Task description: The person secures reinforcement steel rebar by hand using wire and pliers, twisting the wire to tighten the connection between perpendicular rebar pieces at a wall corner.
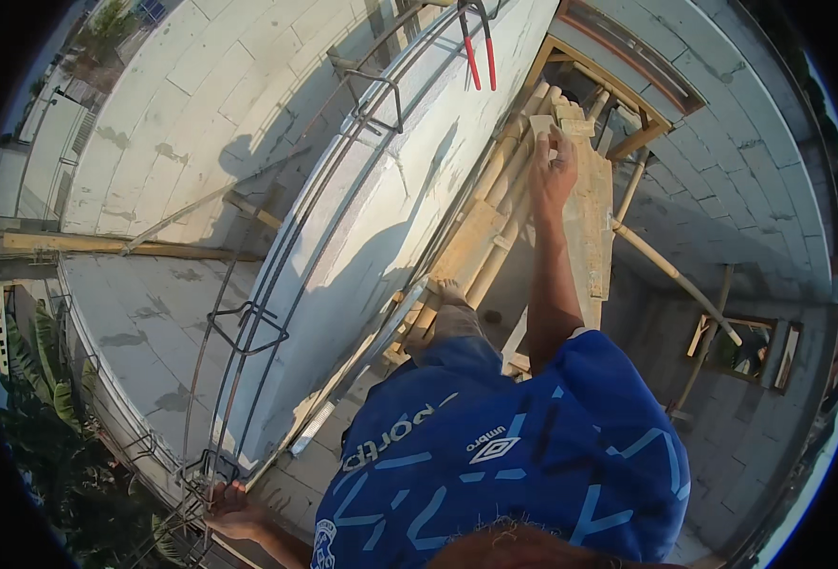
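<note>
My left hand (234, 513) is at the lower left, its fingers curled against the steel bars at the near corner of a rebar cage (251, 329). The cage runs along the top of a pale block wall, its long bars joined by bent stirrups. My right hand (555, 169) is stretched forward above wooden planks (585, 223), fingers bent in toward the thumb. Whatever it may hold is too small to make out. A pale piece of wood (540, 124) shows right by its fingertips. Red-handled pincers (477, 57) hang on the cage at the far end.
My bare foot (450, 291) stands on a scaffold of bamboo poles (504, 242) and boards beside the wall. A bamboo pole (675, 270) slants across on the right. Block walls (722, 123) surround a lower floor. Leafy plants (45, 370) grow outside, lower left.
</note>
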